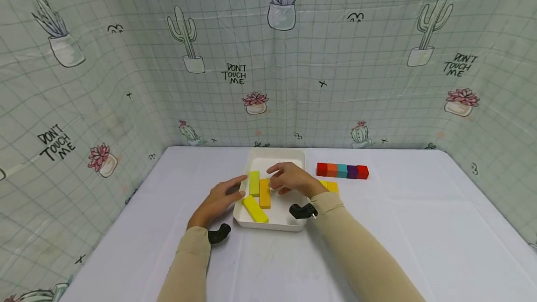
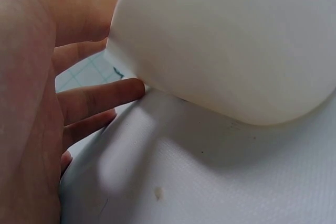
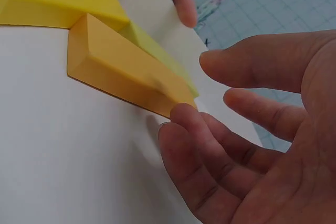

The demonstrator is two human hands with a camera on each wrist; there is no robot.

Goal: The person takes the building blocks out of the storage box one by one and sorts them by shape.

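Observation:
A white tray (image 1: 285, 216) on the table holds an orange-yellow block (image 1: 265, 195), a lime block (image 1: 254, 183) and a bright yellow block (image 1: 255, 209). The bright yellow one lies slanted near the front left corner. My left hand (image 1: 218, 198) is at the tray's left side, fingers loosely spread; the left wrist view shows it against the tray's outer wall (image 2: 210, 40). Over the tray reaches my right hand (image 1: 292, 178), thumb and fingers apart with nothing between them. In the right wrist view its fingertips (image 3: 184, 113) are at the end of the orange-yellow block (image 3: 126, 72).
Right of the tray, a row of red, orange, teal and purple blocks (image 1: 342, 171) lies on the white table (image 1: 419, 227). Yellow blocks (image 1: 332, 187) beside the tray are partly hidden by my right wrist. A patterned cloth (image 1: 310, 115) hangs behind.

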